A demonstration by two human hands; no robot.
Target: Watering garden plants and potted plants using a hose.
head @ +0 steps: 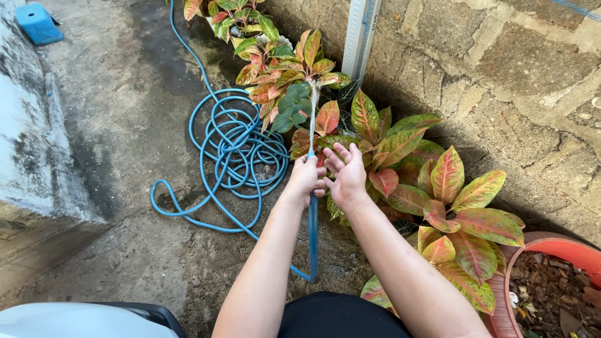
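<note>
Watering step in progress: the left hand (305, 178) grips the blue hose (312, 219) end, directing its stream at the far red-green plants (294, 81), while the released right hand (346, 175) rinses alongside; next, re-aim toward nearer plants.

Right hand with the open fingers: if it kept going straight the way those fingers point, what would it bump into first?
Most likely the red-and-green leafy plants just ahead of the right hand, beside the water stream from the blue hose in the left hand. Depth is hard to judge; the stone wall lies behind them.
</note>
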